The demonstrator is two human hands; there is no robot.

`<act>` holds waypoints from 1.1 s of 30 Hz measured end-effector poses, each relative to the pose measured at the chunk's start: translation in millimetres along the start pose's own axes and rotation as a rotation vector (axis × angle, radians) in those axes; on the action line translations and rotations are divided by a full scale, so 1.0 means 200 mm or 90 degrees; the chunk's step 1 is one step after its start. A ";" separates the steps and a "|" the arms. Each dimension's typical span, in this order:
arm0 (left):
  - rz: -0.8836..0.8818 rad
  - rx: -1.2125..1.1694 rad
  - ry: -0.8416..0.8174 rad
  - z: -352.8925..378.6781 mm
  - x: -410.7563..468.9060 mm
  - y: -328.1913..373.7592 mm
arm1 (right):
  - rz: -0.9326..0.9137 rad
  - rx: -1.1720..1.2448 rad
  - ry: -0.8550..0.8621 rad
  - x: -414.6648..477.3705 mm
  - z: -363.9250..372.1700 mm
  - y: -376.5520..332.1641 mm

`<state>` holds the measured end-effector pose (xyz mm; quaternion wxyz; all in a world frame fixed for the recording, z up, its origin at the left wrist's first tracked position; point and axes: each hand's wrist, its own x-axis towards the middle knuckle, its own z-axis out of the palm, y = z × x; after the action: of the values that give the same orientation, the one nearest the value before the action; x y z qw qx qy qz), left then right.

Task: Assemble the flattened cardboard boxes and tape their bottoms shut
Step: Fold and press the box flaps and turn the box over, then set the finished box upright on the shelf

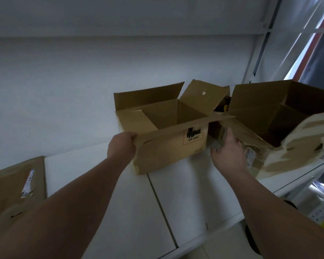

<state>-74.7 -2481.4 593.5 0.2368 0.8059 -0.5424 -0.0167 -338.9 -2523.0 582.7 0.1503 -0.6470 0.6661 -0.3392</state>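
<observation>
Cardboard box [168, 146] stands upright on the white shelf [185, 193], mouth up and top flaps splayed, close to the wall [64, 81]. It is erected, so its bottom is underneath and out of sight; whether that bottom is taped I cannot tell. The left hand [122, 144] clamps the near front flap at its left corner, fingers curled over the edge, likely to steer or steady the box from the one part that offers a grip. The right hand [229, 152] reaches into the gap between this box and a second open box [281, 116] just to the right, fingers loosely extended and grasping nothing that shows — blurred, so contact with either box is uncertain. That hand seems placed to guide the right side or to mind the neighbour's drooping flap. A flattened carton [17, 184] lies at the far left, well apart — probably awaiting its turn.
</observation>
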 end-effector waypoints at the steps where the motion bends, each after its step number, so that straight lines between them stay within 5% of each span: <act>1: -0.011 0.002 0.003 0.00 0.02 0.02 | 0.002 -0.003 -0.001 0.01 0.00 0.00; 9: -0.132 -0.192 0.042 -0.01 0.04 -0.03 | -0.007 -0.002 0.051 0.10 -0.04 0.04; 15: -0.226 -0.440 -0.121 0.05 0.04 0.12 | -0.006 -0.034 0.040 0.15 -0.06 0.04; 21: -0.193 -0.637 -0.281 0.07 0.06 0.22 | 0.004 -0.062 0.007 0.15 -0.09 0.04; 26: -0.143 -0.461 -0.210 0.02 0.03 0.13 | 0.013 -0.030 -0.110 0.05 -0.04 -0.08; 30: -0.257 -0.496 -0.321 -0.14 -0.06 -0.06 | -0.023 -0.025 -0.235 -0.09 0.08 -0.20; 33: -0.262 -0.455 -0.262 -0.28 -0.18 -0.26 | -0.084 -0.037 -0.297 -0.24 0.19 -0.32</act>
<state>-28.2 -2413.6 614.7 0.3791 0.7443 -0.3673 -0.4092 -260.1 -2482.2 585.5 0.2589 -0.7540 0.5792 -0.1702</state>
